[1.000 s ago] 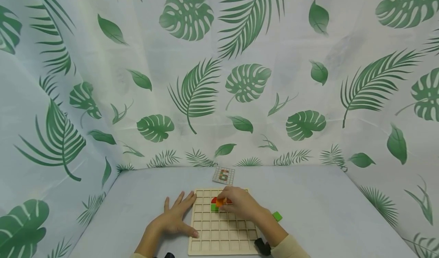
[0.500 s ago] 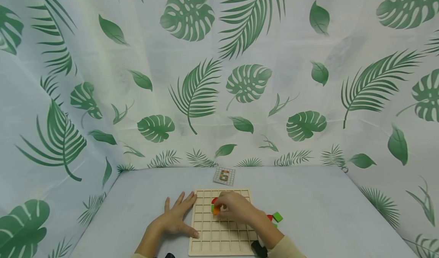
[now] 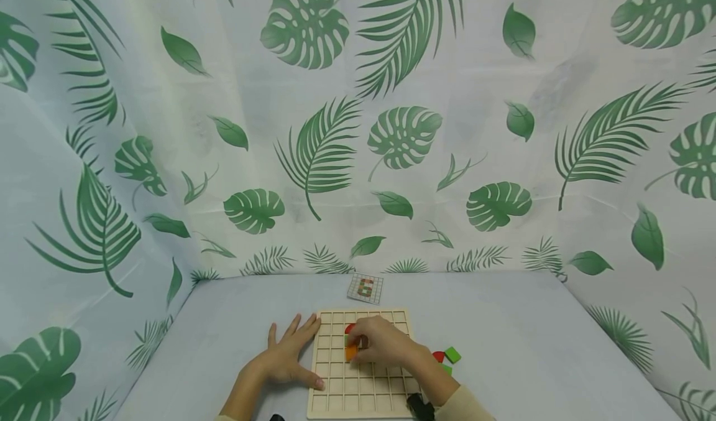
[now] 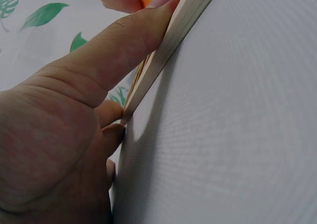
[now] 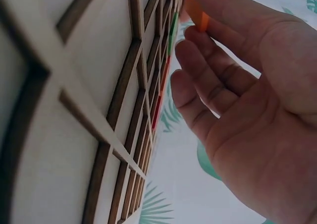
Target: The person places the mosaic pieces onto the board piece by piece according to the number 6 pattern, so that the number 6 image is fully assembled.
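A wooden grid board (image 3: 335, 402) lies on the white-covered table. My right hand (image 3: 386, 341) pinches an orange square tile (image 3: 351, 352) between thumb and fingers, down at a cell in the board's upper left-centre. Just above that cell sit a red rounded piece (image 3: 349, 328) and a green tile (image 3: 347, 339), partly covered by my fingers. In the right wrist view the orange tile (image 5: 196, 11) looks tilted against the grid. My left hand (image 3: 282, 357) is spread at the board's left side; its thumb (image 4: 119, 43) rests on the edge, its other fingers touch the upper left side.
Behind the board lies a card (image 3: 365, 288) printed with a coloured 6 on a grid. Right of the board are a red rounded piece (image 3: 439, 356) and green tiles (image 3: 453, 354), partly behind my right forearm. A leaf-patterned cloth (image 3: 391, 203) encloses the table.
My right hand has brought the orange tile down and toward me, from over the red and green pieces to the cell below them. The left hand has stayed put.
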Tool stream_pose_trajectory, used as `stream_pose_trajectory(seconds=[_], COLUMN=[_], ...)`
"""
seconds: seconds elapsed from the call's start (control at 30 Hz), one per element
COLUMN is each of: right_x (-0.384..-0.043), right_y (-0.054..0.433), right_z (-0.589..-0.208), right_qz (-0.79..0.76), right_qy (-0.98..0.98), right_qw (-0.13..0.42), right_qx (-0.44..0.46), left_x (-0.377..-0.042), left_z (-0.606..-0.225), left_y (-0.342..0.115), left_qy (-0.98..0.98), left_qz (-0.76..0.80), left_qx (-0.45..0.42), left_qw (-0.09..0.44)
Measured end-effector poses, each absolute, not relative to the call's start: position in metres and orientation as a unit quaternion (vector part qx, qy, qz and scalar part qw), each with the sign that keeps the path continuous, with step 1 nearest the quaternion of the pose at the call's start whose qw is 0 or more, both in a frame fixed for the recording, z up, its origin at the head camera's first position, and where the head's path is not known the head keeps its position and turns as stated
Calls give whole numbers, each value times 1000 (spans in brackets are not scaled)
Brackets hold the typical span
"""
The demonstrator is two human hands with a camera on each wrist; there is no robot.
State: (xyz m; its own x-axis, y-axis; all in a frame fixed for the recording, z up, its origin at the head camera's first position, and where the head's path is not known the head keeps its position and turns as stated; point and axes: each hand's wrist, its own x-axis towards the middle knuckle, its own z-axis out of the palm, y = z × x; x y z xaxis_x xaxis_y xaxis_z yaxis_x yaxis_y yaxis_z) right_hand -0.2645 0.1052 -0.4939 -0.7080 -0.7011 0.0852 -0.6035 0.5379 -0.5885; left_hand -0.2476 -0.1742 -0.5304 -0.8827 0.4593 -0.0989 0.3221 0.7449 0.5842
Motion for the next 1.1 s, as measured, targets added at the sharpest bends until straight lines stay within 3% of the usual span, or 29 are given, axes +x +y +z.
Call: stream_pose_trajectory(seconds=[1.1], right_x=[-259], right_y=[102], right_z=[-494], right_qz=[-228], right_qy=[896], right_qw=[63], right_qx=[-376], left_x=[-248], left_z=[-531], left_y=[-174], left_qy=[928], left_qz=[287], left_qx=[207], left_qw=[120])
